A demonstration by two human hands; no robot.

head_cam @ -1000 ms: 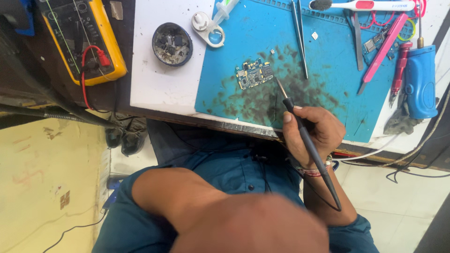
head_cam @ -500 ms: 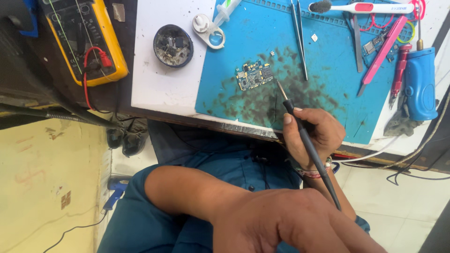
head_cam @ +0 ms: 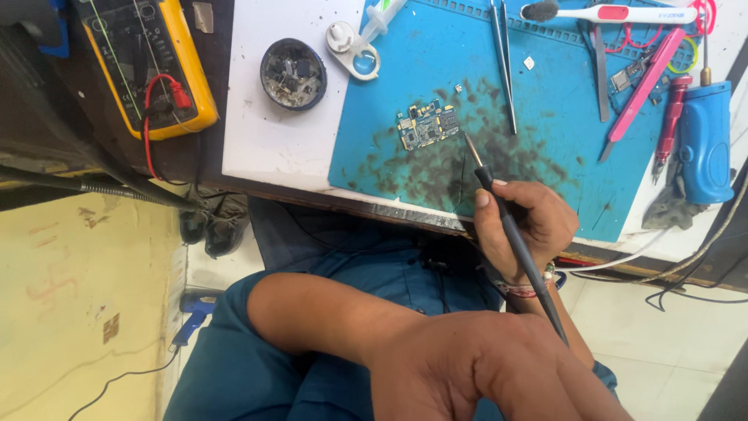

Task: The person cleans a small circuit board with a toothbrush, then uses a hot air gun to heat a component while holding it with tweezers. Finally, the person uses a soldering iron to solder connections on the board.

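The right hand point(head_cam: 523, 226) holds a soldering iron point(head_cam: 510, 234) pen-style — thumb and fingers closed round the dark shaft a bit behind the metal tip, w/ the rest of the handle running back over the wrist toward the bottom of the frame. The tip hangs just beside the small circuit board point(head_cam: 428, 125), to its right; can't tell if it touches the blue work mat point(head_cam: 545, 109) or hovers a hair above.

The iron looks light, stiff and slim, so prob. easy to steer w/ fingertips alone. The grip sits on the insulated shaft, which is the sensible place; the bare metal end is the part to keep skin off. The board lies flat on the mat, near its left-centre, amid dark smudges. Judging by looks it's thin, rigid and v. light, studded w/ tiny parts — fragile, and likely to skid if nudged. Best taken by its edges, or w/ the tweezers point(head_cam: 503, 58) lying above it on the mat.

The left hand point(head_cam: 467, 366) is low in view, close to the camera, over the lap in blue clothing. It holds nothing visible, though its fingers run out of frame, so how far they're spread or curled isn't clear.

Round about: a yellow multimeter point(head_cam: 148, 62) at far left, a round dish of scrap bits point(head_cam: 293, 74), a white toothbrush point(head_cam: 600, 12), a pink tool point(head_cam: 643, 86) and a blue cylindrical tool point(head_cam: 707, 140) at right.
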